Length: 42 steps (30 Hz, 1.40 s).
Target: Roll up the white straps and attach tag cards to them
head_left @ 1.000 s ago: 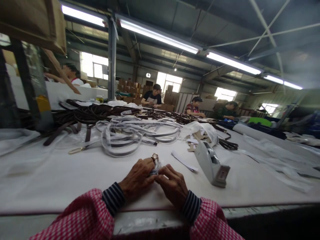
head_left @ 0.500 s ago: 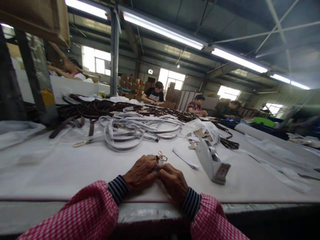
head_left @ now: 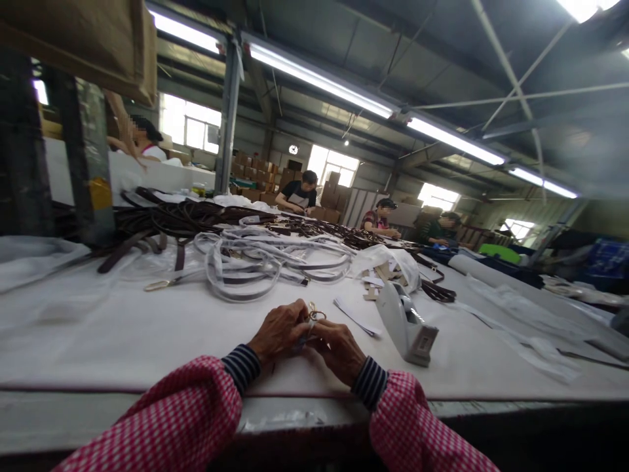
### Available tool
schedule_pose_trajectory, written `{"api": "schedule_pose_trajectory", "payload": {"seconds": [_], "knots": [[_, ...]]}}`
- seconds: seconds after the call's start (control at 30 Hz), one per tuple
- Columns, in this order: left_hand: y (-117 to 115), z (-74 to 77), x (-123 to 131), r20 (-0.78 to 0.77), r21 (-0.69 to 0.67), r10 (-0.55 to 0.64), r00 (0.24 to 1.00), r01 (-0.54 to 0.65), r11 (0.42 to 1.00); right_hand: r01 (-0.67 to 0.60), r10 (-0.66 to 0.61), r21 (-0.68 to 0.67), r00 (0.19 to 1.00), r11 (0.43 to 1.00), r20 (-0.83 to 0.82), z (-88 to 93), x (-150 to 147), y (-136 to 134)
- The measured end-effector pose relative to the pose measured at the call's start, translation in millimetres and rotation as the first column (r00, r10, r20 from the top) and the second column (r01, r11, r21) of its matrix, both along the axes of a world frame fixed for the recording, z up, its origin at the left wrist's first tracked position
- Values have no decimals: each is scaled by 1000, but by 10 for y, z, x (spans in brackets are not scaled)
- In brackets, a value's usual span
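Observation:
Close together near the table's front edge, my left hand [head_left: 279,333] and my right hand [head_left: 341,349] are both closed on one small piece. A gold metal clasp [head_left: 317,315] with a ring pokes out above the fingertips. Something pale, like clear plastic wrap, shows between the fingers below it; the rest of the piece is hidden by the hands. To the right of my right hand lie narrow white paper strips [head_left: 356,318], and beyond them stands a grey tape dispenser [head_left: 407,324].
Plastic-wrapped straps [head_left: 240,275] lie coiled ahead of my hands, with a heap of dark brown straps [head_left: 181,213] behind. Beige and white pieces spill from a plastic bag [head_left: 410,265]. A metal post [head_left: 95,157] rises at left. Several people work across the table.
My fingers have shifted around the clasp, with the left hand's knuckles raised and the wrap more visible. The view has turned slightly to the right.

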<state>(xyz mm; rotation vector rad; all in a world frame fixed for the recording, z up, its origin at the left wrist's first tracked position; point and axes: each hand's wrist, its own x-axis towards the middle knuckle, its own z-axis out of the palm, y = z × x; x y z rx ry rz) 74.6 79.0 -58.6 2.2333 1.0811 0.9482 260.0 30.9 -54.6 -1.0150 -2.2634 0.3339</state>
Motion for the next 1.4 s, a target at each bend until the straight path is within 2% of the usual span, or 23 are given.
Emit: {"api": "schedule_pose_trajectory", "payload": {"seconds": [0.17,0.3,0.37,0.57,0.73,0.83,0.93,1.0,1.07,1.17,1.27,1.4], "knots": [[13,-11,9,17,-7,10,1000,-10,1000,6,-9,-42,998,999,-70,0,-2,57],[0,-30,-18,90,-86,15,996,-7,996,29,-129,-311,943,950,-307,-110,1,178],[1,-44,-29,145,-139,9,989,11,990,27,-185,-393,910,919,-370,-157,-14,240],[-3,-65,-35,246,-217,-41,968,96,971,9,-212,-459,895,889,-393,-96,-63,346],[-49,-48,-13,260,-122,-36,965,70,990,-91,-140,-527,914,845,-382,-79,-50,416],[-66,-34,-4,272,-28,-59,960,69,997,-99,-124,-515,916,851,-382,-119,-64,426],[-70,-26,-31,273,-41,-80,959,95,995,-64,-153,-479,904,876,-400,-141,-90,391],[-64,-37,-68,191,-33,-30,981,37,999,-18,-184,-444,895,896,-406,-142,-87,350],[-52,-65,-107,1,58,9,1000,-9,998,32,-215,-409,887,912,-409,-142,-57,302],[-36,-115,-133,-252,159,-55,966,98,982,147,-266,-337,901,930,-343,-164,9,238],[-43,-139,-116,-280,142,-102,955,146,979,213,-287,-291,926,933,-244,-202,40,202],[-89,-124,-98,-242,155,-114,963,155,976,174,-231,-321,961,931,-149,-162,38,213]]}}
